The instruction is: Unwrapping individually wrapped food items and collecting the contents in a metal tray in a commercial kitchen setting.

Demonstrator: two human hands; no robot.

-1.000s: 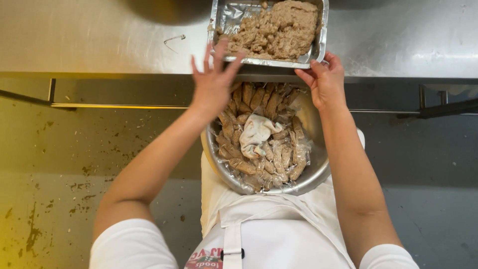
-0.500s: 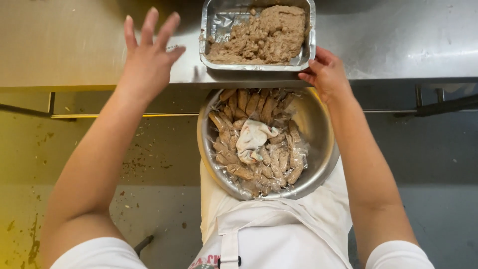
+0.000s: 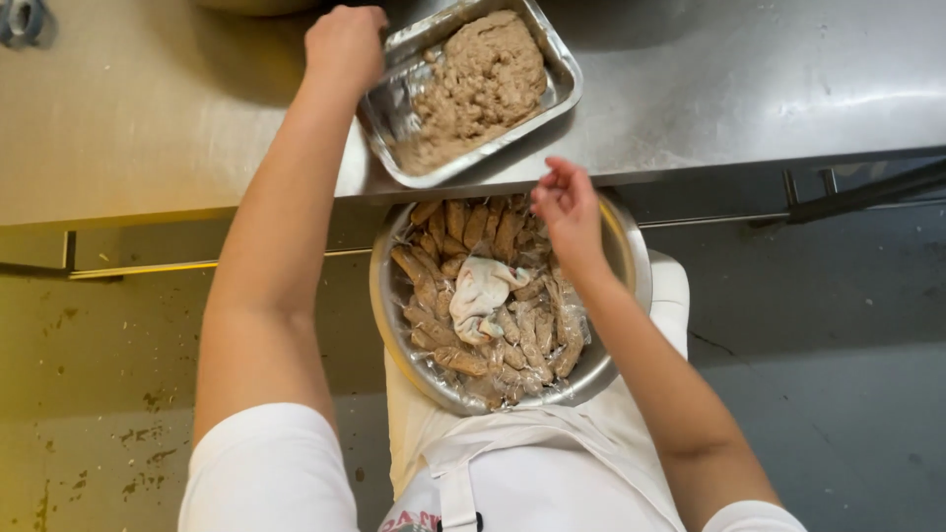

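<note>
My left hand is closed on the far left corner of a foil tray, which sits skewed on the steel counter. The tray holds a mound of brown minced mixture. My right hand hovers over the far rim of a round metal bowl, fingers loosely curled and apart, holding nothing I can see. The bowl rests against my white apron, below the counter edge. It is lined with clear film and holds several brown finger-shaped rolls around a crumpled white cloth.
A grey ring-shaped object lies at the counter's far left corner. The edge of a dark round vessel shows at the top. Below the counter runs a metal rail, with a stained floor on both sides of me.
My left hand went from the open air left of the tray to its far corner and closed there; the tray turned askew. My right hand left the tray's near corner and moved over the bowl.
</note>
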